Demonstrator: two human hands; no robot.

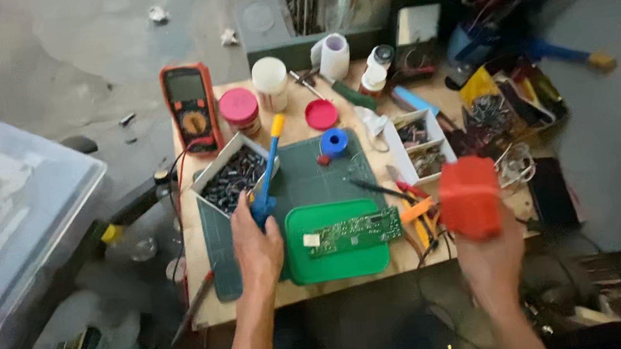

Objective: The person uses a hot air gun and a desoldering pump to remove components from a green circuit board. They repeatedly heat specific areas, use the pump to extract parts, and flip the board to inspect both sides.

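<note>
My left hand point(257, 248) grips the blue handle of a soldering iron point(269, 170) that points up and away, its yellow end over the white box of small dark parts point(232, 176). My right hand point(489, 255) holds up a red boxy object point(470, 197) above the table's right front corner. Between the hands a green circuit board point(356, 231) lies on a green plastic lid point(336, 261), which sits on a dark green cutting mat point(303, 175).
On the small wooden table point(196, 234) stand an orange multimeter point(191, 107), a pink-lidded jar point(239, 109), a white jar point(270, 81), a blue solder spool point(335, 142), a red lid point(321, 114), a divided parts tray point(418, 143) and pliers point(416, 209). A clear bin point(4, 217) sits at left.
</note>
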